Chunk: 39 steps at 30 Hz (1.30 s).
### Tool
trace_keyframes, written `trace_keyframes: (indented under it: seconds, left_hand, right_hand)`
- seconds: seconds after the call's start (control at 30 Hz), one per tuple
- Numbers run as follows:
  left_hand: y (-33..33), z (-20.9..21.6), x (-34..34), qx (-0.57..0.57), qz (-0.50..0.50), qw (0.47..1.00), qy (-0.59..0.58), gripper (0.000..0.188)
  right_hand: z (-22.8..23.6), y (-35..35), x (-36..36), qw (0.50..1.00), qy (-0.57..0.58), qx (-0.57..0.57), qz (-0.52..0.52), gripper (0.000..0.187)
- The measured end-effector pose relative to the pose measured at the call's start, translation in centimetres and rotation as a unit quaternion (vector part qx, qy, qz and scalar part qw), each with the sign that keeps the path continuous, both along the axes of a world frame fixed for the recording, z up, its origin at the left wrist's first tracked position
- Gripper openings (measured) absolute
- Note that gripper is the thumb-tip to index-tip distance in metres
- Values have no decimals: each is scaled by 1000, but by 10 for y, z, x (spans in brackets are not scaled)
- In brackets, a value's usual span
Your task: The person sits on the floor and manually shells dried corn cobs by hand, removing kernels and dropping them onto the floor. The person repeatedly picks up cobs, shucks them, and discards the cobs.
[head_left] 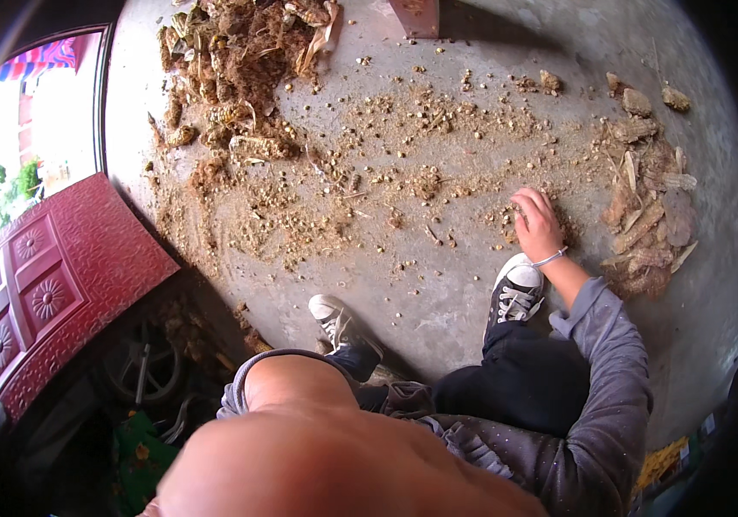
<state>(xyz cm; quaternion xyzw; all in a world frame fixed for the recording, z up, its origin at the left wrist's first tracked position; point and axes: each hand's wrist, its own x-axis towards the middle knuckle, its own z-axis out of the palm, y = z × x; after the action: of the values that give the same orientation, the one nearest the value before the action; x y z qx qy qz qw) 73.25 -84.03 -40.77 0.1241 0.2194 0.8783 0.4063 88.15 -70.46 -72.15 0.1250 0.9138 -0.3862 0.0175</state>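
Note:
My right hand point(538, 227) reaches down over the concrete floor, just beyond my right shoe point(515, 289). Its fingers are slightly bent, with the thumb a little apart, and I see nothing held in it. Loose corn kernels and chaff point(438, 116) lie scattered around and to the left of it. My left arm rises close to the camera, so the bare skin of my left hand or wrist point(343, 457) looms large along the lower edge. Those left fingers are out of the picture, which hides whether they hold anything.
Corn cobs and husks point(240, 77) are heaped at the far left. Another pile of cobs and husks point(644, 207) lies to the right. A red embossed door panel point(50, 293) leans into view at left, above a dark wheel point(141, 366). A reddish block-like leg point(416, 17) stands at the far edge.

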Motion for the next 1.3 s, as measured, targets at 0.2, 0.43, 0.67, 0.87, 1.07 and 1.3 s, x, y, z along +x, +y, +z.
trace_keyframes:
  seconds: [0.2,0.43,0.67,0.87,1.07,1.3]
  left_hand:
    - [-3,5,3,27,-8,1000,-7,14]
    - [1,6,0,41,-17,999,-18,17]
    - [-26,-49,-9,-81,81,986,-123,35]
    - [-61,-94,3,-278,139,929,-200,20]
    - [-98,-120,15,-465,124,870,-106,15]
    - [-180,-177,50,-677,-8,735,-23,12]
  right_hand:
    - [-9,24,29,996,-28,70,-42,19]
    - [-38,90,60,956,-4,167,-241,4]
    - [-31,120,1,936,6,109,-336,24]
    - [-50,129,-18,945,-39,147,-291,14]
    - [-81,150,15,903,-46,-78,-421,18]
    - [6,131,-29,824,39,-271,-495,30]
